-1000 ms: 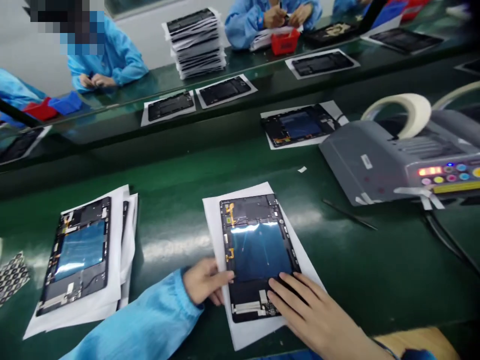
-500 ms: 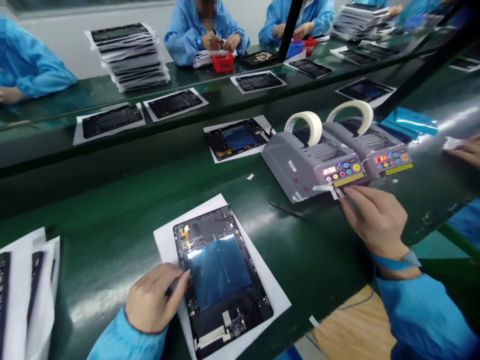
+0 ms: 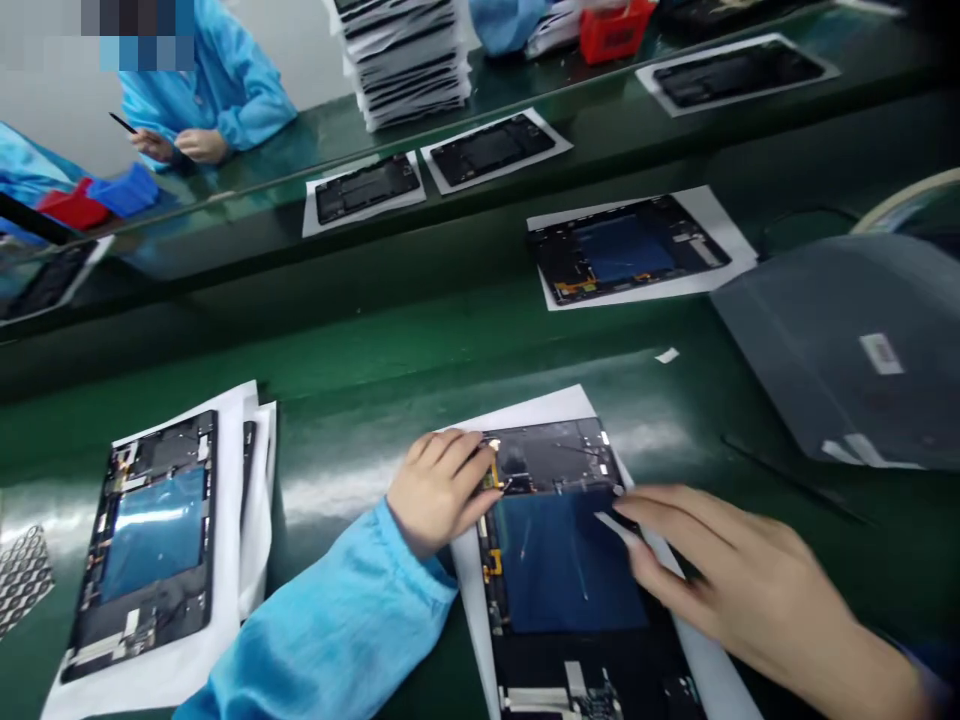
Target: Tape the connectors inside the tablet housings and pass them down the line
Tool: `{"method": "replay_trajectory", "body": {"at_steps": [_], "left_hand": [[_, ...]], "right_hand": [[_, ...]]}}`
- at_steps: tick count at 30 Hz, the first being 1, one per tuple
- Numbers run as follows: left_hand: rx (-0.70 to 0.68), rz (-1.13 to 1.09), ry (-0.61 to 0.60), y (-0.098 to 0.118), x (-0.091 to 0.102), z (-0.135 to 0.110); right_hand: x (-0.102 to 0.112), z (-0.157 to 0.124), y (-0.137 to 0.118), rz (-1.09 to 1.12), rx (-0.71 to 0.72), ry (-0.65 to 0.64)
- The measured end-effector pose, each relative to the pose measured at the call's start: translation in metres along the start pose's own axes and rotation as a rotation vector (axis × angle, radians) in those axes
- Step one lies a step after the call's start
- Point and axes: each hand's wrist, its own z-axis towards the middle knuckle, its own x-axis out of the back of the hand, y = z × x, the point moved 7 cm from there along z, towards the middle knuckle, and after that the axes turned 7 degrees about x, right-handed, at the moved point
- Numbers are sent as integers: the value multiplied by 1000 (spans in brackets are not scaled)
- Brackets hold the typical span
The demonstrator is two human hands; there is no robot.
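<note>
Lighting: bright, even, from above; shadows faint and soft.
Glare: pale streak along the green counter (image 3: 352,495).
Blur: right hand (image 3: 750,580) smeared by motion.
Distortion: wide-angle bowing toward frame edges.
Obscured: top-left corner pixelated.

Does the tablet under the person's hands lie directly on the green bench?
No, the tablet frame lies on a white paper sheet, which separates it from the green bench.

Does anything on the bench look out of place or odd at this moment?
A small white scrap lies loose on the green workbench, between the tablet housing and the grey tape dispenser. It sits apart from everything else, like stray litter; exact material unclear.
</note>
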Motion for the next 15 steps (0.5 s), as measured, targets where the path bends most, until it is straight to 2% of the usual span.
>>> {"method": "replay_trajectory", "body": {"at_steps": [3, 5, 7, 10, 15], "left_hand": [[7, -30, 19, 2, -3, -5], [29, -56, 32, 3, -3, -7], [57, -90, 33, 3, -3, -7], [96, -136, 38, 4, -4, -8], [133, -146, 47, 6, -8, -10]], "right_hand": [[-32, 72, -25, -105, 91, 24], [-38, 109, -32, -185, 118, 78], [-40, 131, -38, -241, 162, 100], [-41, 138, -45, -283, 217, 79], [-45, 129, -49, -328, 268, 17]]}}
